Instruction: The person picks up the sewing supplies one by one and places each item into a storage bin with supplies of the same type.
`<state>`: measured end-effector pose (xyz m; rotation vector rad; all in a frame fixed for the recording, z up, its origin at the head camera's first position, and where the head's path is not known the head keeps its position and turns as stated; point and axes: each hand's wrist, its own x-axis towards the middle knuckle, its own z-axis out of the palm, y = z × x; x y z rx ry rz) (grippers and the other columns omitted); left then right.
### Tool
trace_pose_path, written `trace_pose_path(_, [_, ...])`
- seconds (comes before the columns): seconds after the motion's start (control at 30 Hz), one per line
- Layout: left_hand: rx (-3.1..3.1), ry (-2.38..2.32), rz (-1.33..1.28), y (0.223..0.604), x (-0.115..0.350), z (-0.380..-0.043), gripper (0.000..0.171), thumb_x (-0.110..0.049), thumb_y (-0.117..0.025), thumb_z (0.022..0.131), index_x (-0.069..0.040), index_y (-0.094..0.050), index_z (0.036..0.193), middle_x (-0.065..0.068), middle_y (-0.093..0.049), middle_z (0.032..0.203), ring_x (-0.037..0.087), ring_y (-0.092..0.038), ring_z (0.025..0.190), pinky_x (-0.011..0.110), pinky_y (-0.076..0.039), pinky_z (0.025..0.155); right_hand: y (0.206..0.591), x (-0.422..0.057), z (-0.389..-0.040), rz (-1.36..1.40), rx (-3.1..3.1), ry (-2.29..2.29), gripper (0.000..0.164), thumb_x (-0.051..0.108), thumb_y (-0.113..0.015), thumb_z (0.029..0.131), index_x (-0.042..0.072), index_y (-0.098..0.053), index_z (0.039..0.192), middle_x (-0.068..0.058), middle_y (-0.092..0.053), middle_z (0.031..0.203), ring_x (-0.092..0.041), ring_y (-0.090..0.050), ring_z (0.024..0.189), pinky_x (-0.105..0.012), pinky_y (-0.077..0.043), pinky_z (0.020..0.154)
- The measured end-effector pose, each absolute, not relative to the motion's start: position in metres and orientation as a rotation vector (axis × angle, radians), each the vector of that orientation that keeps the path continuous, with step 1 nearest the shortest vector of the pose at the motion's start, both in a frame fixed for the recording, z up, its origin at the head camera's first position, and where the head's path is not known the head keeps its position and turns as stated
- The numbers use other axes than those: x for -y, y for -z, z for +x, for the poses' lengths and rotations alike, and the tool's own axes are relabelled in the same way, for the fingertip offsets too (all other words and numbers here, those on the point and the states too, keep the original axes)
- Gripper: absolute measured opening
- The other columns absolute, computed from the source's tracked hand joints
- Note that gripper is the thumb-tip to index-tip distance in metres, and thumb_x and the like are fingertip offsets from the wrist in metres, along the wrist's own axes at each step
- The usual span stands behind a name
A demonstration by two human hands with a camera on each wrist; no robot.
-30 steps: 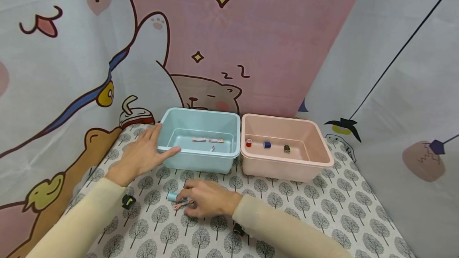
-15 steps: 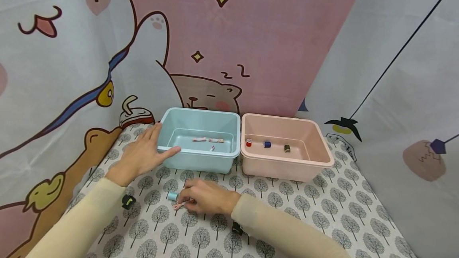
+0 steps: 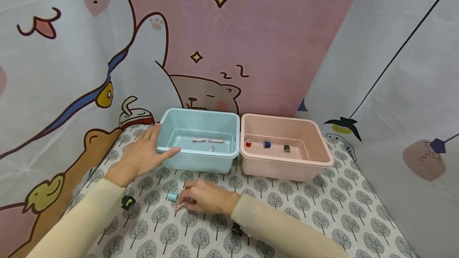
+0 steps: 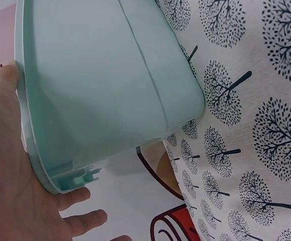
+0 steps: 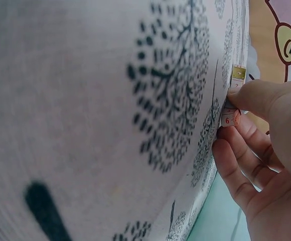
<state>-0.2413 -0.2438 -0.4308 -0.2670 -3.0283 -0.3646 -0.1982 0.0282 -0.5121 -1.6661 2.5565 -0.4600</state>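
Note:
Near the front of the table, my right hand [image 3: 208, 197] pinches a folded tape measure [image 5: 231, 118] between thumb and fingers. The tape measure is low at the cloth, its metal end showing in the right wrist view. Just beyond it lies a light blue thread spool [image 3: 172, 196], close to the fingertips. My left hand [image 3: 141, 156] rests on the left rim of the light blue bin [image 3: 201, 153], fingers extended along its side and thumb over the front rim. Inside that bin lie two folded tape measures [image 3: 216, 141] and a smaller whitish piece [image 3: 212, 148].
A pink bin [image 3: 287, 163] stands right beside the blue one. It holds a red spool [image 3: 248, 143], a blue spool [image 3: 267, 145] and an olive spool [image 3: 287, 148]. Tree-print cloth [image 3: 305, 210] covers the table, and a printed cartoon curtain [image 3: 272, 43] hangs behind.
My right thumb and fingers have closed together on the tape measure, which has shifted slightly. My left hand has stayed on the blue bin.

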Motion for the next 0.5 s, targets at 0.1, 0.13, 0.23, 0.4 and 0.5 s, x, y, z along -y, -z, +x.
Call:
trace_pose_path(0.1, [3.027,0.361,-0.266,0.4321,0.244,-0.2417,0.13,-0.098,-0.042,0.104,-0.002,-0.011,0.187,0.031,-0.021,0.192,0.063,-0.034,0.171,0.079,-0.065,0.1,0.5119,-0.0291,-0.1978,-1.677,-2.566,0.457,0.02,0.019,-0.085,0.108,0.021,-0.088,0.127,0.007,-0.08,0.115,0.011,-0.061,0.093,0.004,-0.047,0.085])
trace_pose_path(0.13, [3.027,0.36,-0.265,0.4326,0.2441,-0.242,0.13,-0.098,-0.042,0.104,-0.002,-0.012,0.187,0.031,-0.021,0.193,0.062,-0.034,0.172,0.079,-0.065,0.1,0.5118,-0.0294,-0.1976,-1.68,-2.569,0.456,0.02,0.02,-0.086,0.108,0.022,-0.089,0.127,0.008,-0.079,0.115,0.011,-0.061,0.093,0.004,-0.047,0.085])
trace_pose_path(0.23, [3.026,0.359,-0.266,0.4334,0.2439,-0.2425,0.13,-0.098,-0.042,0.104,-0.002,-0.012,0.187,0.031,-0.021,0.193,0.063,-0.034,0.171,0.078,-0.065,0.099,0.5114,-0.0304,-0.1971,-1.685,-2.576,0.458,0.019,0.02,-0.086,0.108,0.022,-0.089,0.127,0.008,-0.078,0.114,0.012,-0.06,0.092,0.004,-0.047,0.084])
trace_pose_path(0.4, [3.028,0.361,-0.261,0.4339,0.2436,-0.2425,0.13,-0.098,-0.041,0.104,-0.003,-0.01,0.187,0.031,-0.021,0.193,0.063,-0.034,0.172,0.079,-0.064,0.101,0.5088,-0.0322,-0.1958,-1.667,-2.58,0.475,0.019,0.02,-0.085,0.108,0.021,-0.088,0.127,0.008,-0.079,0.115,0.012,-0.059,0.089,0.004,-0.047,0.082])
trace_pose_path(0.5, [3.03,0.364,-0.258,0.4341,0.2437,-0.242,0.13,-0.098,-0.041,0.104,-0.004,-0.009,0.188,0.031,-0.021,0.193,0.063,-0.034,0.172,0.081,-0.063,0.103,0.506,-0.0338,-0.1946,-1.641,-2.567,0.501,0.019,0.019,-0.084,0.108,0.02,-0.088,0.127,0.007,-0.08,0.115,0.013,-0.059,0.089,0.004,-0.048,0.082])
